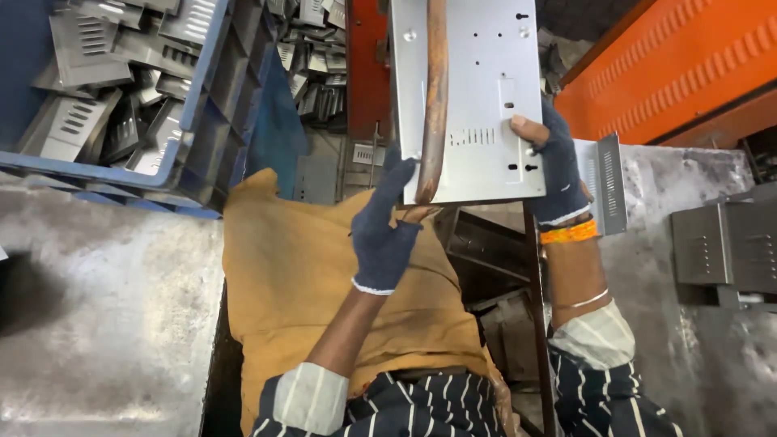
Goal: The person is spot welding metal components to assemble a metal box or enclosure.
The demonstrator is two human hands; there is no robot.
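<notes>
Between 2 gloved hands (387,231) (558,174) (thumbs over): panel (486,97).

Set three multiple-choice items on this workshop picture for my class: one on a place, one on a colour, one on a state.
1. Where is the blue crate of metal parts?
A upper left
B lower right
C centre bottom

2. What colour are the gloves on the left hand and right hand?
A white
B dark blue
C red

3. How is the metal panel held?
A lying flat on the floor
B gripped at both lower edges
C hanging from a hook

Answers: 1 A, the crate fills that corner. 2 B, both gloves are dark blue knit. 3 B, one hand grips each side.
</notes>
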